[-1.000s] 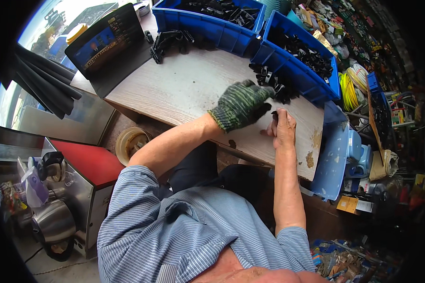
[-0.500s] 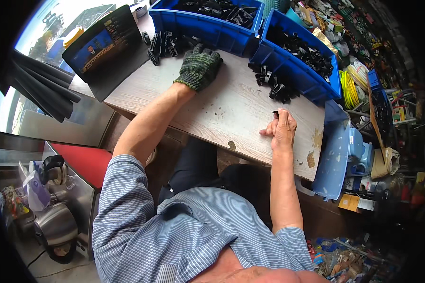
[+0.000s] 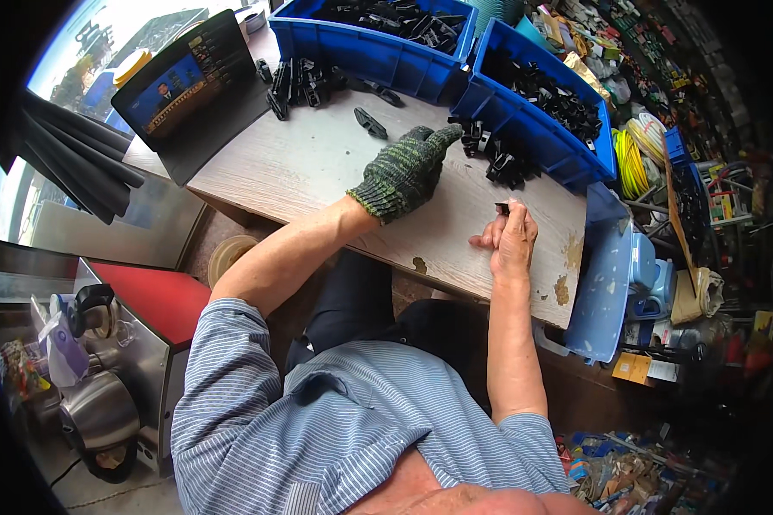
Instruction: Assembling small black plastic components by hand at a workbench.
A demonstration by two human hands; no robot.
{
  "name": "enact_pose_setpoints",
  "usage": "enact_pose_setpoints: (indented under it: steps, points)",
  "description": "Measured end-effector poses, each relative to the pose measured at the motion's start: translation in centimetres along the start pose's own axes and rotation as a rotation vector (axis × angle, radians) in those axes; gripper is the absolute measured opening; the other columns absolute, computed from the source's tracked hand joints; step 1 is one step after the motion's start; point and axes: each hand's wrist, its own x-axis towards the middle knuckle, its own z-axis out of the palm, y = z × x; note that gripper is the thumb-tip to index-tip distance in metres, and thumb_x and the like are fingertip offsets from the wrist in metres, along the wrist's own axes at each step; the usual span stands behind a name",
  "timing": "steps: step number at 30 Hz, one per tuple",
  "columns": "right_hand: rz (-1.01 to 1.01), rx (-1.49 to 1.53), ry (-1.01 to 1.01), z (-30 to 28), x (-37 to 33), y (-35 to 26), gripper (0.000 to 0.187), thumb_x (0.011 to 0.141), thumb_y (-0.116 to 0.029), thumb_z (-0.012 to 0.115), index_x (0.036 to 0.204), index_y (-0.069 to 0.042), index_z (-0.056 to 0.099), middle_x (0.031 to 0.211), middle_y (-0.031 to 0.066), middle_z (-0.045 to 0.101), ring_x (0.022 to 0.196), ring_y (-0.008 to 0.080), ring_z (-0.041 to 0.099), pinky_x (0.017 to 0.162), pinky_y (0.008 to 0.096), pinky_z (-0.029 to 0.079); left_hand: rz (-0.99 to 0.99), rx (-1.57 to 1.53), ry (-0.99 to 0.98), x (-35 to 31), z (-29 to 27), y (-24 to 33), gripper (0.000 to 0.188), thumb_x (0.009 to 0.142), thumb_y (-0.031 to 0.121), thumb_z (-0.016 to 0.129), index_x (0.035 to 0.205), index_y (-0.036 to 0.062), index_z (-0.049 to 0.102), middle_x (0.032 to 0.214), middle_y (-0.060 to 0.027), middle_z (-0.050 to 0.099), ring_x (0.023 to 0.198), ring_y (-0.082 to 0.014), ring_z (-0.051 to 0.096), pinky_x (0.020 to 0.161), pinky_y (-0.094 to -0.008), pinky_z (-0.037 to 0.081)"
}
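Note:
My left hand (image 3: 402, 174), in a green and black knitted glove, hovers over the table with its fingers stretched toward the small pile of black plastic clips (image 3: 494, 154) at right. Nothing shows in it, though its palm side is hidden. My bare right hand (image 3: 514, 242) rests near the table's right front, closed, pinching a small black plastic piece (image 3: 502, 208) between thumb and forefinger. One loose black clip (image 3: 370, 123) lies just beyond the glove. Another pile of black clips (image 3: 302, 83) sits at the far left of the tabletop.
Two blue bins (image 3: 369, 43) (image 3: 532, 116) full of black parts stand along the table's back. A tablet (image 3: 176, 90) stands at far left. The worn wooden table (image 3: 318, 176) ends close to my lap. A light blue tub (image 3: 599, 292) is at right.
My gloved left hand has moved right and nearer, from the back of the table toward the right pile, uncovering a loose black clip. My right hand has hardly moved.

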Motion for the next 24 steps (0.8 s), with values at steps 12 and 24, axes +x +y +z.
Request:
enact_pose_setpoints:
  steps: [12, 24]
  points:
    - [-0.034, 0.051, 0.035, 0.2, -0.1, 0.2, 0.038, 0.098, -0.036, 0.052, 0.071, -0.012, 0.044, 0.047, -0.0036, 0.026, 0.04, 0.0117, 0.036, 0.043, 0.0416, 0.055, -0.088, -0.132, 0.149, -1.6, -1.1, -0.8, 0.029, 0.084, 0.014, 0.075, 0.11, 0.0058, 0.067, 0.094, -0.0141, 0.068, 0.092, -0.0314, 0.066, 0.076, -0.0403, 0.055]
    - [-0.071, 0.045, 0.032, 0.2, -0.3, 0.2, 0.038, 0.099, -0.036, 0.051, 0.071, -0.012, 0.043, 0.048, -0.0032, 0.026, 0.04, 0.0112, 0.035, 0.042, 0.0406, 0.056, -0.008, 0.125, -0.08, -2.7, 0.1, 0.9, 0.011, 0.089, 0.015, 0.067, 0.091, 0.0057, 0.062, 0.082, -0.0133, 0.065, 0.077, -0.0374, 0.065, 0.065, -0.0467, 0.052]
